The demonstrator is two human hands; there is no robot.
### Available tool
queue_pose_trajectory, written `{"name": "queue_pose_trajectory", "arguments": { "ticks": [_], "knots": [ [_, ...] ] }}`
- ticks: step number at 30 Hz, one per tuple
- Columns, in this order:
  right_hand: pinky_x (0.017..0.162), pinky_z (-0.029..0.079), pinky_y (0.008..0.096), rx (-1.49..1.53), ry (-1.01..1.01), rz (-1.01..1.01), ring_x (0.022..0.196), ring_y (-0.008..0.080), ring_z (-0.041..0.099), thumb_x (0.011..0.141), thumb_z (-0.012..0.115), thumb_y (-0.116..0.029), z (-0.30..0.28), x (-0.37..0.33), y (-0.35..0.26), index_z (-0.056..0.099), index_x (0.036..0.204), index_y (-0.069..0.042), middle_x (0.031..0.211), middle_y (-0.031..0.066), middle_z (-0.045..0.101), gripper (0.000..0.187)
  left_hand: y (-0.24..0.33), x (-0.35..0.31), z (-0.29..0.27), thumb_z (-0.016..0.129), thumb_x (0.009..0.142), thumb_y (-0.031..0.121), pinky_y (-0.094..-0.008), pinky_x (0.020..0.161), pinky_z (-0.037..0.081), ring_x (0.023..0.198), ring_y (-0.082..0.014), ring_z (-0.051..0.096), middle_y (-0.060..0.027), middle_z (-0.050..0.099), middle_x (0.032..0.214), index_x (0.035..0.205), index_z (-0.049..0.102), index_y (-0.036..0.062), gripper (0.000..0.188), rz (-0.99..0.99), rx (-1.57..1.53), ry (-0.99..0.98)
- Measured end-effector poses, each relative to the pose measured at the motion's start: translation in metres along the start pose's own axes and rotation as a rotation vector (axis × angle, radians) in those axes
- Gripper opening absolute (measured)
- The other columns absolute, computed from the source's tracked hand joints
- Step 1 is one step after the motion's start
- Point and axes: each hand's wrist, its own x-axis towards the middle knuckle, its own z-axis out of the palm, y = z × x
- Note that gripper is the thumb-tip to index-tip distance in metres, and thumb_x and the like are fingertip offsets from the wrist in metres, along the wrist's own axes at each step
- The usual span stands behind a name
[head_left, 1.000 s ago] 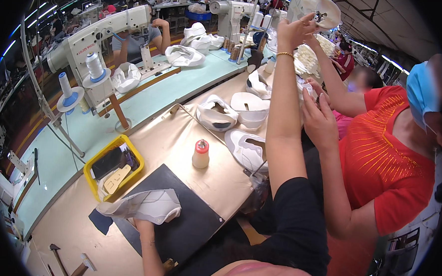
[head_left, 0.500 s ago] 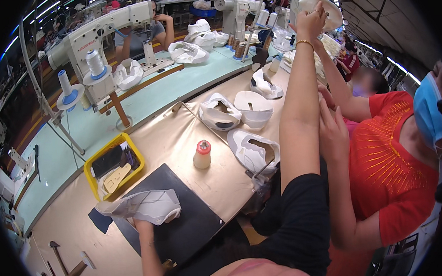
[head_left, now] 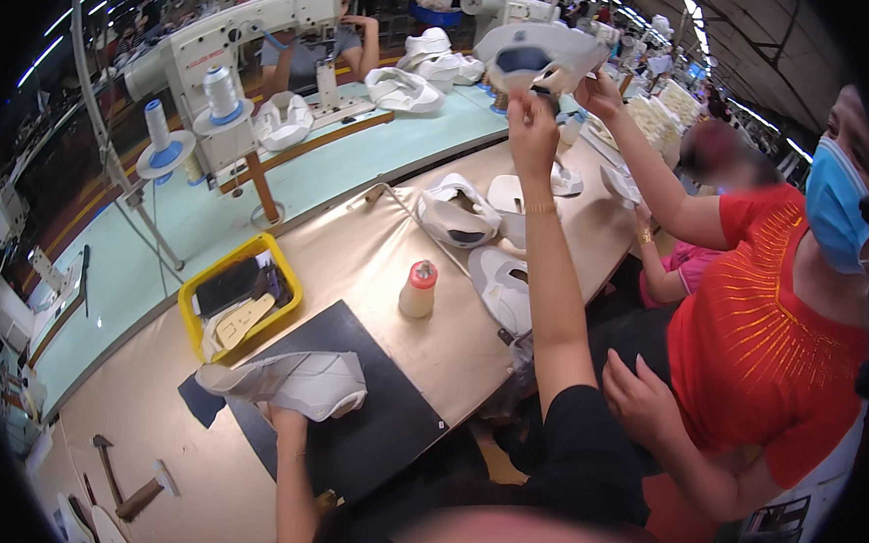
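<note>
A white shoe upper (head_left: 301, 381) lies over my left hand (head_left: 289, 423), which reaches up into its underside; the fingers are hidden in it. My right arm is stretched far forward. At its end my right hand (head_left: 534, 129) has curled fingers at the lower edge of a second white shoe upper (head_left: 542, 53) with a dark patch, held up in the air and slightly blurred. A co-worker in red has a raised hand (head_left: 601, 95) at the right end of that same upper. The co-worker's other hand (head_left: 639, 395) is beside my right upper arm.
A black mat (head_left: 377, 431) lies under the left-hand upper. Around it are a yellow basket (head_left: 294, 299), a red-topped bottle (head_left: 417, 295) and a hammer (head_left: 139, 500). More white uppers (head_left: 454, 214) sit farther off. A sewing machine (head_left: 230, 49) stands on the pale green bench.
The raised upper has come down and leftward with my right hand. The co-worker's lower hand has dropped away from my forearm. My left hand stays in its upper; the view has shifted.
</note>
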Motion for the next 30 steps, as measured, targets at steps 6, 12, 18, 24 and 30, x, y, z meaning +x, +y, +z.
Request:
{"name": "queue_pose_trajectory", "arguments": {
  "ticks": [6, 12, 18, 24, 30],
  "knots": [
    [0.06, 0.047, 0.025, 0.167, 0.075, -0.069, 0.067, 0.0099, 0.055, 0.093, 0.067, -0.01, -0.032, -0.046, -0.071, 0.069, 0.101, -0.004, 0.084, 0.0022, 0.06, 0.01, -0.011, 0.001, 0.017, 0.054, 0.098, 0.035, -0.0398, 0.115, 0.033, 0.135, -0.0317, 0.047, -0.0179, 0.055, 0.141, 0.136, 0.056, 0.0041, 0.049, 0.087, 0.133, 0.036],
    [0.069, 0.053, 0.0316, 0.147, -0.285, -0.002, 0.08, 0.0212, 0.067, 0.093, 0.064, -0.011, -0.028, -0.046, -0.083, 0.07, 0.111, -0.003, 0.104, 0.0131, 0.065, 0.02, -0.001, -0.005, 0.014, 0.055, 0.098, 0.035, -0.0401, 0.115, 0.033, 0.135, -0.0323, 0.047, -0.0173, 0.056, 0.14, 0.135, 0.057, 0.0062, 0.048, 0.007, 0.097, 0.118],
    [0.081, 0.054, 0.0391, 0.085, -0.45, 0.135, 0.091, 0.0287, 0.068, 0.095, 0.062, -0.015, -0.007, -0.082, -0.081, 0.07, 0.112, 0.0, 0.112, 0.0171, 0.065, 0.025, 0.047, -0.014, -0.005, 0.057, 0.097, 0.032, -0.0403, 0.113, 0.037, 0.131, -0.0335, 0.05, -0.017, 0.058, 0.137, 0.132, 0.059, 0.0057, 0.044, -0.043, -0.037, 0.025],
    [0.07, 0.051, 0.0224, 0.47, -0.506, 0.283, 0.079, 0.0106, 0.064, 0.091, 0.067, -0.007, -0.016, -0.128, -0.127, 0.07, 0.111, 0.0, 0.096, 0.0082, 0.07, 0.022, 0.046, -0.01, 0.002, 0.05, 0.099, 0.029, -0.0387, 0.114, 0.036, 0.135, -0.0315, 0.048, -0.0169, 0.056, 0.141, 0.137, 0.055, 0.0045, 0.045, 0.058, 0.061, 0.112],
    [0.08, 0.055, 0.0325, 0.716, -1.636, 0.135, 0.086, 0.0223, 0.07, 0.089, 0.071, -0.017, -0.082, -0.199, -0.189, 0.069, 0.111, -0.001, 0.099, 0.0137, 0.072, 0.027, 0.038, -0.002, 0.01, 0.042, 0.099, 0.028, -0.0372, 0.111, 0.04, 0.132, -0.0285, 0.052, -0.0182, 0.056, 0.141, 0.138, 0.056, 0.0047, 0.047, 0.09, 0.498, -0.001]
  ]
}}
